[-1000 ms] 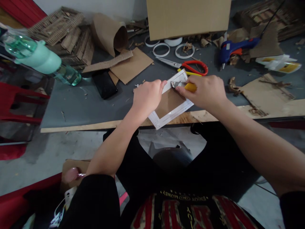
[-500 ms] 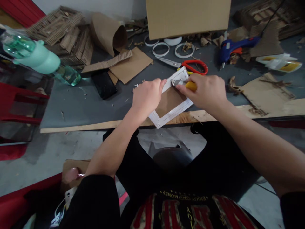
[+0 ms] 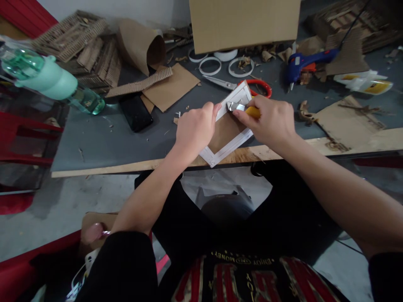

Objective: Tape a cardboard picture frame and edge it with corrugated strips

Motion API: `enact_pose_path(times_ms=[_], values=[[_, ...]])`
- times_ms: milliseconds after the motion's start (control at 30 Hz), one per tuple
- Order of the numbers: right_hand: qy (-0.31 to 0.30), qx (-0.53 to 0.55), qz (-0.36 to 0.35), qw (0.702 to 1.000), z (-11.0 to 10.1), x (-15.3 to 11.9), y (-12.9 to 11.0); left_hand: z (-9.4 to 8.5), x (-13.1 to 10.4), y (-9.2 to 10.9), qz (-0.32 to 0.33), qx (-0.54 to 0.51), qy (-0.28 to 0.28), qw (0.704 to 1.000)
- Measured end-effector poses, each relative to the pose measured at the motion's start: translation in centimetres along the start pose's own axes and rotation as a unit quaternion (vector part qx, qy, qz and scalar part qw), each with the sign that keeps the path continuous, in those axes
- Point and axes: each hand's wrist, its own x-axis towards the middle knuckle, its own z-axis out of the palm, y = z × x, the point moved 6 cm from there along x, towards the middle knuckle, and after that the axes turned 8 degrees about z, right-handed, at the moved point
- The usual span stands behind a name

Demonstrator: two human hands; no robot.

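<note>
A small cardboard panel with a white border (image 3: 233,147) sits tilted at the table's front edge, its middle bare brown. My left hand (image 3: 197,128) is closed around its left side, thumb lying along the white strip. In my right hand (image 3: 273,119) is a yellow-handled utility knife (image 3: 252,112), gripped with the fingers wrapped round it. Its metal head (image 3: 234,106) lies over the upper part of the white border; whether the tip touches is too small to tell. Just behind the panel lie scissors with red handles (image 3: 262,87), partly hidden by the panel.
White rings (image 3: 210,66) and a cardboard box (image 3: 245,25) stand at the back. A blue glue gun (image 3: 297,69) and a glue bottle (image 3: 363,82) lie to the right. Leftward are a black phone (image 3: 136,112), corrugated cardboard pieces (image 3: 100,63) and a green bottle (image 3: 56,77).
The knife's metal head has turned slightly and shows more of its shiny face. The panel has shifted a little in my hands; both hands keep their grip.
</note>
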Motion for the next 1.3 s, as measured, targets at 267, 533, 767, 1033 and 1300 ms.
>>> enact_pose_path(times_ms=[267,533,767,1033,1300], values=[[0.059,0.078,-0.072,0.993,0.8,0.2,0.7,-0.7,-0.1,0.0,-0.002,-0.018,-0.008,1.000],[0.026,0.066,-0.059,0.996,1.2,0.5,0.3,-0.5,0.0,-0.3,-0.009,-0.018,-0.014,1.000],[0.042,0.079,-0.071,0.993,1.1,0.5,0.1,-0.4,0.2,-0.6,-0.015,-0.014,-0.021,1.000],[-0.005,0.116,-0.065,0.991,0.9,0.6,-0.7,-0.1,0.3,-1.0,-0.009,-0.026,-0.027,0.999],[0.024,0.203,0.040,0.978,-1.4,2.0,1.4,1.6,0.8,-0.9,0.033,-0.083,-0.051,0.995]])
